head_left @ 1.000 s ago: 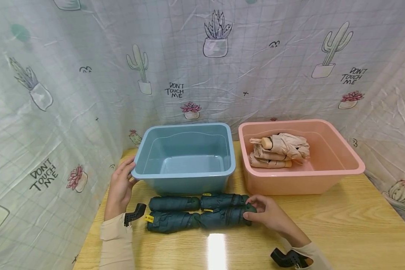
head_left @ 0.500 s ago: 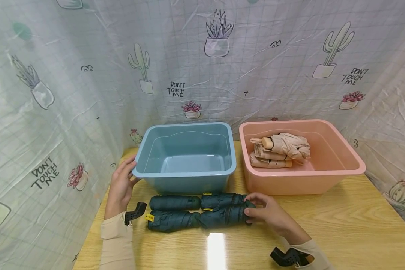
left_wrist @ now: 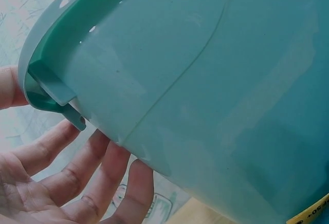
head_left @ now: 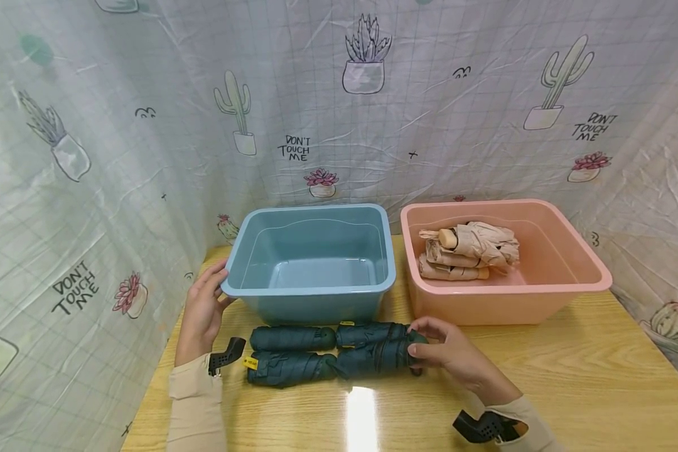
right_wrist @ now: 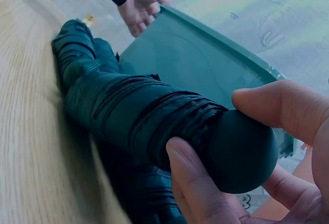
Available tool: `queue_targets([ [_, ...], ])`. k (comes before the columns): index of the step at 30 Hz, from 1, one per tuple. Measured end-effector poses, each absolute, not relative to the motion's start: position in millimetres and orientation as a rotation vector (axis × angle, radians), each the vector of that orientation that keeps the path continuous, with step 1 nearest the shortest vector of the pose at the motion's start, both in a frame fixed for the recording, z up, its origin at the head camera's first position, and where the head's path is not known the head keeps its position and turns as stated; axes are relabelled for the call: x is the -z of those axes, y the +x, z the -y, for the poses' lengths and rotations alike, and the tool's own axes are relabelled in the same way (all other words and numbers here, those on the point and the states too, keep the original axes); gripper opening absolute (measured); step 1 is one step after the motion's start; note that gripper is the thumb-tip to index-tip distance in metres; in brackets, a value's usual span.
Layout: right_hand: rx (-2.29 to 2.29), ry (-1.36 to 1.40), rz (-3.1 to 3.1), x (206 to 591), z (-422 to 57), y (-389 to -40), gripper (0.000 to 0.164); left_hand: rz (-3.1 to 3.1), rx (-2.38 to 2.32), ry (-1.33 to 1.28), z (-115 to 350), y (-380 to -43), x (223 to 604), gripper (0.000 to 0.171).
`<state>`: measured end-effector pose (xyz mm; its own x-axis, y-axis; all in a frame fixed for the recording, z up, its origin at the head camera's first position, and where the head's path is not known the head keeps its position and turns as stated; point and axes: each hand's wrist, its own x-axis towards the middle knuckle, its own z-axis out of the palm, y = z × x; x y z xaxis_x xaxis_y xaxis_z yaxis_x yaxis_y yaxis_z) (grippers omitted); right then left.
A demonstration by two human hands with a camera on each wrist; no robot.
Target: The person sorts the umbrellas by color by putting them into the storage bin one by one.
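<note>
My left hand grips the left rim of a blue plastic tub; the left wrist view shows fingertips against its outer wall. My right hand pinches the rounded handle end of a dark green folded umbrella. In the right wrist view that handle sits between thumb and fingers, its end raised above another umbrella. To its left lie two more folded umbrellas, one in front and one behind. Behind the held one lies a matching umbrella, partly overlapped by it.
A pink tub stands right of the blue one, holding several beige folded umbrellas at its left side. Both tubs stand on a wooden table before a cactus-print curtain. The blue tub's inside shows bare.
The right hand's fingers have closed in on the umbrella's handle, and that end has risen slightly, covering more of the umbrella behind. The left hand stays at the tub's rim.
</note>
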<state>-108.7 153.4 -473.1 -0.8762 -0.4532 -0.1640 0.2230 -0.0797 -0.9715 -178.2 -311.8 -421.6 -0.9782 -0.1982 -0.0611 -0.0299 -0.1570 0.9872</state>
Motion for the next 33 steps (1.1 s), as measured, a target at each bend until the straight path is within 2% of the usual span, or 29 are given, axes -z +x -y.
queue_targets([
  [18, 2.030, -0.369, -1.881, 437, -147, -107, 0.026, 1.967, 2.295, 0.285, 311, -177, 421, 0.051],
  [33, 2.033, -0.458, -1.948, 400, -149, -110, 0.027, 1.954, 2.299, 0.285, 313, -179, 423, 0.046],
])
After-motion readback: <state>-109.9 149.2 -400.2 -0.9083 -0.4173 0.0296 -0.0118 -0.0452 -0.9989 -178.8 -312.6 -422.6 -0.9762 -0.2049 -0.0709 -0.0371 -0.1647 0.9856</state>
